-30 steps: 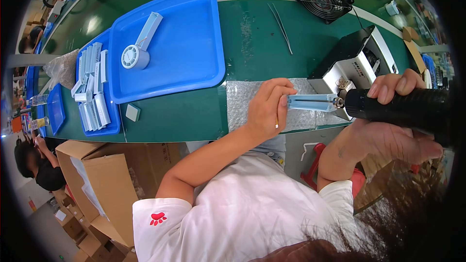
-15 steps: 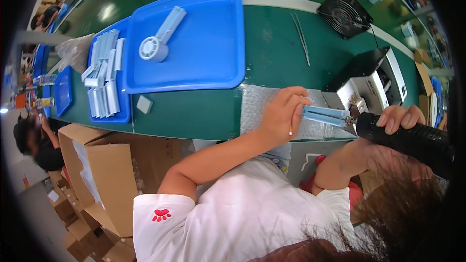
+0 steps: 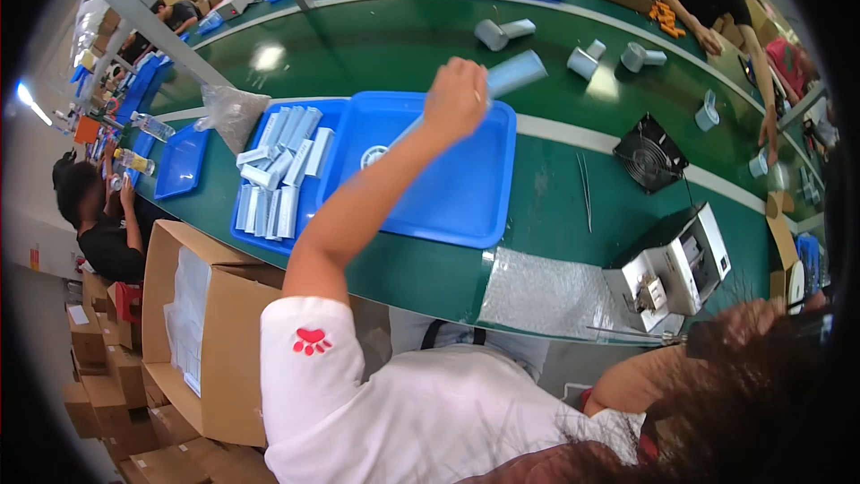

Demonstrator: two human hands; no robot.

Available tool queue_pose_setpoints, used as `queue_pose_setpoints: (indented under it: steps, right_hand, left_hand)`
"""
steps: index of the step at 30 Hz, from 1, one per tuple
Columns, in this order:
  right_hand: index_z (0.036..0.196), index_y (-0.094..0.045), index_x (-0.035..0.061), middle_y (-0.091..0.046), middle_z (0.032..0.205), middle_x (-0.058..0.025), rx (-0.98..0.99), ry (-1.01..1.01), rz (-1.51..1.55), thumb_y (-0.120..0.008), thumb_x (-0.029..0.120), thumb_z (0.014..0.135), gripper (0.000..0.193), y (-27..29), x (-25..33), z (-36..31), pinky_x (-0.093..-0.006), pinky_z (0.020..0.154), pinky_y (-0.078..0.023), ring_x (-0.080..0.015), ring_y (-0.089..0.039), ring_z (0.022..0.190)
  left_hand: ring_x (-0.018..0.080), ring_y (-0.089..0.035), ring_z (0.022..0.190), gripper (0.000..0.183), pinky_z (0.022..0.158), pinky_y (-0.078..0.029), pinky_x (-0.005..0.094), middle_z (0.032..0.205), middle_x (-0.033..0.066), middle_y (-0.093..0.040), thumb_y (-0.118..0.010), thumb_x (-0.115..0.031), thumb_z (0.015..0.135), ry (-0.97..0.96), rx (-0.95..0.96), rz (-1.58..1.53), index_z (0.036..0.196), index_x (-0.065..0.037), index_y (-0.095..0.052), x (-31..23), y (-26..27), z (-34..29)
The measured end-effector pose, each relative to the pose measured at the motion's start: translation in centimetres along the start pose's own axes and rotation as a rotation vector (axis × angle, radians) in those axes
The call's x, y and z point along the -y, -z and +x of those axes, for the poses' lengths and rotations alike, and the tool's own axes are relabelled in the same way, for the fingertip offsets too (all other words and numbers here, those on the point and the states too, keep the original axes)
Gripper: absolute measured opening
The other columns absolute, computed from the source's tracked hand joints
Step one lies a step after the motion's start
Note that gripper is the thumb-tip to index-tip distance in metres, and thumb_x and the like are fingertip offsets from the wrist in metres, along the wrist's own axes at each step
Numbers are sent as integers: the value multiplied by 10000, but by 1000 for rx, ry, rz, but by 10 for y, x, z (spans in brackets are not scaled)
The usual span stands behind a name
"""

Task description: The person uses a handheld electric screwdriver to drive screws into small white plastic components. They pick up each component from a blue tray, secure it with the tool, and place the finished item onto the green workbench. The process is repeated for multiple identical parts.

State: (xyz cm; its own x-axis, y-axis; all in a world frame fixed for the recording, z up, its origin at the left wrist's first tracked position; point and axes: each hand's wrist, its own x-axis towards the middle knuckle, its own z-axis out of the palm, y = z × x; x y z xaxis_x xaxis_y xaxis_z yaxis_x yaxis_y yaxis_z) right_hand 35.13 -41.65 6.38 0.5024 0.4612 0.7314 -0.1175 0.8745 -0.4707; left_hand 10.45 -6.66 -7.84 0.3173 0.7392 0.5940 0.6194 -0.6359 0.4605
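Observation:
My left hand (image 3: pixel 457 100) is raised over the far edge of an empty-bottomed blue tray (image 3: pixel 439 206), closed on a long light blue plastic handle piece (image 3: pixel 518 74) that sticks out to the right. Under my left forearm, a round slotted light blue fan head (image 3: pixel 374 156) shows partly in the tray; my arm hides the rest. At the lower right, my right hand (image 3: pixel 751 321) grips a dark powered screwdriver (image 3: pixel 806 327), whose thin bit (image 3: pixel 627 334) points left past the table's near edge. Hair covers part of that hand.
A second blue tray (image 3: pixel 240 222) holds several light blue pieces. Bubble wrap (image 3: pixel 546 291), a black-and-white machine (image 3: pixel 667 260), tweezers (image 3: pixel 585 190) and a black fan (image 3: pixel 651 154) lie to the right. Beyond runs a green belt (image 3: pixel 358 40) with several round-headed parts; a co-worker's hand (image 3: pixel 768 139) reaches in.
My left hand has moved from the bubble wrap up and away over the tray with the handle piece. The screwdriver has come off the piece and dropped lower right. The view has shifted upward.

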Motion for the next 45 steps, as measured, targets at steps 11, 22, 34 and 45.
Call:
queue_pose_setpoints:
  steps: [11, 22, 34, 45]
  right_hand:
    - [1473, -28, -1, -420, 871, -141, -22, -94, -155, -517, 550, 884, 943, 20, -11, -25, -258, 474, -418, -149, -466, 568]
    - [1435, -108, -52, -432, 816, -138, -63, -107, -234, -401, 623, 907, 905, 20, -12, -26, -249, 419, -435, -153, -476, 526]
    - [1205, -419, -22, -497, 869, -156, -140, -76, -433, -456, 606, 868, 714, 35, 19, 8, -322, 524, -420, -206, -495, 622]
    - [1052, -426, -40, -564, 732, -193, -213, 168, -806, -462, 361, 949, 416, 22, -39, -2, -345, 467, -468, -236, -541, 503]
  left_hand:
    - [412, -466, 1143, 515, 962, -406, 465, 1254, 209, -462, -676, -405, 813, 250, 107, 224, 1180, -73, -533, 79, 58, -18]
    - [383, -486, 1080, 335, 906, -435, 438, 1158, 157, -517, -670, -150, 766, 106, 304, 190, 1066, -47, -561, 42, 97, -130]
    - [144, -559, 767, 196, 718, -456, 298, 833, 49, -591, -513, -199, 968, 428, -12, -444, 932, -22, -587, -50, 63, -141]
    - [231, -585, 870, 228, 783, -450, 321, 986, 149, -609, -375, -89, 955, 243, 247, -841, 944, 17, -577, -182, -36, -222]
